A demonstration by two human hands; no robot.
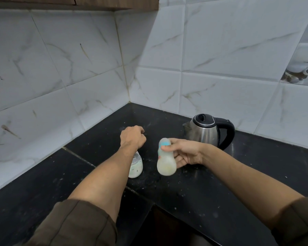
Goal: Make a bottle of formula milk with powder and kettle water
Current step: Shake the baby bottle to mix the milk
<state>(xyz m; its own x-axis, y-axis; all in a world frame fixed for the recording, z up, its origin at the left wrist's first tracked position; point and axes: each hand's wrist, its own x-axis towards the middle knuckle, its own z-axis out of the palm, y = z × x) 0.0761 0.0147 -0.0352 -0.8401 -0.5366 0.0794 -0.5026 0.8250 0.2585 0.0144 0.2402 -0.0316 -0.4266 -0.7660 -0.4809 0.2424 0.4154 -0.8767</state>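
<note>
Right hand [186, 153]: grips the milky bottle [165, 158], which is tilted and blurred above the counter [212, 189], near its middle.
Left hand [132, 136]: fingers curled downward, toward the back corner; whether they hold anything cannot be told.
Clear container [136, 166]: stands under the left wrist, whitish inside.
Kettle [207, 133]: at the back edge, lid down.

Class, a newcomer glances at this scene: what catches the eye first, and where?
The blurred milky bottle, gripped by the right hand over the middle of the counter. Behind it a steel kettle stands near the tiled wall. A clear jar with pale contents stands under the left forearm, the left hand curled beyond it.
</note>
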